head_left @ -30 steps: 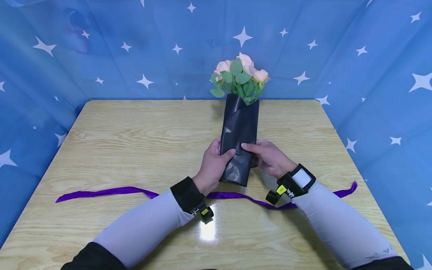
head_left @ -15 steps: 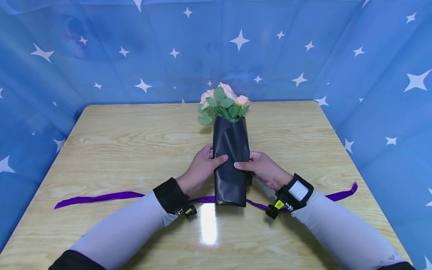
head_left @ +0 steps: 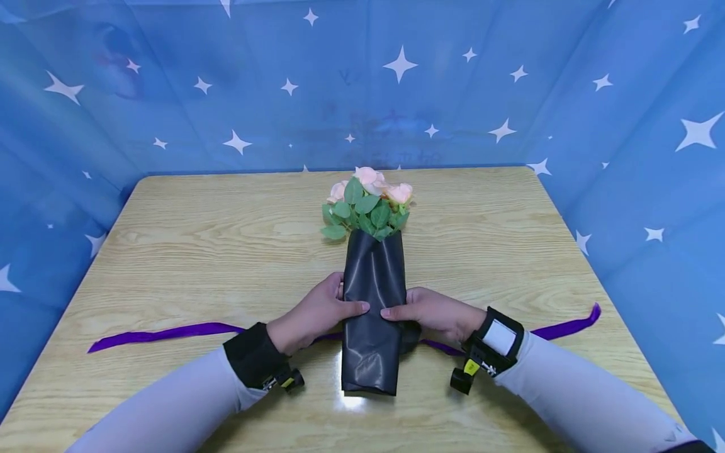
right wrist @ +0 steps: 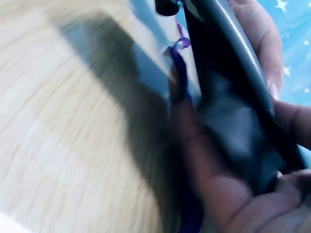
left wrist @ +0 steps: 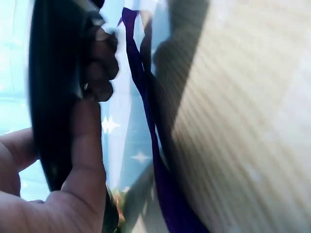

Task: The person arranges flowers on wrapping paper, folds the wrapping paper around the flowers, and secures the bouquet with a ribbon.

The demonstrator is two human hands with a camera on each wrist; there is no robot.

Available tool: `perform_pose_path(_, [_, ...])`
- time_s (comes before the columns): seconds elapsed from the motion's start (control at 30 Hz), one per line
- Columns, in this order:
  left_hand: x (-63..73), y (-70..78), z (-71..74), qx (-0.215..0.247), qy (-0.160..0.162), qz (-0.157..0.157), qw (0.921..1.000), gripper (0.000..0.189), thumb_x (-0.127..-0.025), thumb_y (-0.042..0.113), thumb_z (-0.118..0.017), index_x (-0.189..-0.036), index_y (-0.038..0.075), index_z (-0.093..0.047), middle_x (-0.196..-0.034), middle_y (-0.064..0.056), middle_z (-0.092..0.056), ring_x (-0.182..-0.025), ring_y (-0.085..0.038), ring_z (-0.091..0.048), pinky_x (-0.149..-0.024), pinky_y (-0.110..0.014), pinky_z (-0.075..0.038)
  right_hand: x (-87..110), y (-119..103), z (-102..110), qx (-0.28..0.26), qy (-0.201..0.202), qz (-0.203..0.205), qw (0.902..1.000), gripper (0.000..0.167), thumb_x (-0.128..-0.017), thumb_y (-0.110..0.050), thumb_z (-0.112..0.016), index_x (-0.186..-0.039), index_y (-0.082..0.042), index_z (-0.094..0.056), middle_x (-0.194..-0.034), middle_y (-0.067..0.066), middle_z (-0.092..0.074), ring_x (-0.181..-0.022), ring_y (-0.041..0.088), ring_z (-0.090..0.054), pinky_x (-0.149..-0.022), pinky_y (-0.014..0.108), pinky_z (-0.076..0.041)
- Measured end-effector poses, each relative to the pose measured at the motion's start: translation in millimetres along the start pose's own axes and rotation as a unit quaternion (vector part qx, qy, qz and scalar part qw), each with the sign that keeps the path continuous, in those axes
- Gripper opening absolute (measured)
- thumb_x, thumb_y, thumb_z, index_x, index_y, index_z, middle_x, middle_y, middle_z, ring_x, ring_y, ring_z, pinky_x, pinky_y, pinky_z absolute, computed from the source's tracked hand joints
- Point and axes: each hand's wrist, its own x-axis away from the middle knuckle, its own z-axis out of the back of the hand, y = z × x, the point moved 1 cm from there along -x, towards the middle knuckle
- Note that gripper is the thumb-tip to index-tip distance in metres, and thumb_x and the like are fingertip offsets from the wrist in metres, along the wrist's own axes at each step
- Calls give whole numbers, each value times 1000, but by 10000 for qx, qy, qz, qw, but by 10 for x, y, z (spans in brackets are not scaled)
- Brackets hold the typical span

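A bouquet of pale pink roses [head_left: 370,180] with green leaves pokes out of a black paper wrap [head_left: 370,358] in the middle of the head view. My left hand [head_left: 317,313] grips the wrap's left side, thumb across the front and fingers behind. From the right side my right hand [head_left: 438,314] holds it the same way, the two thumbs nearly meeting. Both wrist views show fingers behind the black wrap, held above the tabletop. A purple ribbon [head_left: 164,335] lies stretched across the table, its middle hidden behind the wrap and hands.
The wood-grain table [head_left: 226,233] spreads out under both arms. A blue curtain [head_left: 255,75] with white stars hangs behind it and along both sides. Cameras are strapped to both wrists.
Both hands have brought the wrapped bouquet toward the body and slightly left, from the far edge to over the ribbon. It now stands straighter instead of leaning right. The ribbon has stayed put.
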Motion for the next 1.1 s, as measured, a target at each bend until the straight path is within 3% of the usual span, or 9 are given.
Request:
perform_pose_path(0.13, [31, -60, -18, -114, -159, 181, 9996, 56, -97, 10, -72, -142, -2, -40, -116, -17, -74, -90, -18, -75, -79, -31, -60, 16, 37, -10, 139, -136, -104, 9998, 10, -104, -14, -61, -103, -8, -68, -91, -2, -79, -86, 9, -75, -77, 29, -60])
perform_pose_path(0.5, [-127, -83, 70, -426, 63, 129, 9990, 45, -101, 18, -67, -138, 0, -48, -109, -12, -75, -90, -15, -73, -80, -29, -57, -135, -46, 118, 650, 602, 277, 9957, 20, -104, -18, -63, -112, -1, -67, -92, -2, -78, -88, 10, -74, -79, 29, -59])
perform_pose_path(0.73, [-344, 0, 183, 526, -94, 109, 9985, 37, -106, 8, -56, -138, -5, -45, -110, -9, -72, -90, -11, -73, -82, -27, -58, -312, -195, 200, 766, 1138, 586, 9888, 25, -104, -16, -63, -118, 5, -67, -95, -2, -78, -89, 10, -73, -80, 26, -57])
perform_pose_path(0.83, [-404, 67, 231, 248, 119, 71, 9996, 34, -105, 9, -58, -136, -3, -49, -107, -6, -73, -87, -9, -72, -81, -24, -57, -382, -248, 224, 738, 1336, 621, 9863, 27, -104, -16, -64, -120, 5, -67, -95, -2, -78, -89, 9, -73, -79, 26, -57])
perform_pose_path(0.93, [-439, 117, 273, -330, 348, 76, 9988, 32, -104, 15, -61, -131, 0, -54, -101, -4, -73, -83, -9, -69, -80, -24, -53, -422, -274, 250, 617, 1370, 622, 9867, 27, -104, -16, -63, -122, 4, -65, -96, -3, -78, -91, 10, -73, -81, 28, -58])
perform_pose_path(1.1, [-456, 143, 345, -925, 315, -17, 9952, 38, -103, 23, -64, -134, 2, -55, -113, -9, -73, -101, -16, -64, -94, -30, -45, -394, -269, 317, 612, 1414, 607, 9862, 32, -104, -19, -63, -128, 3, -63, -99, -2, -77, -92, 11, -73, -83, 31, -59])
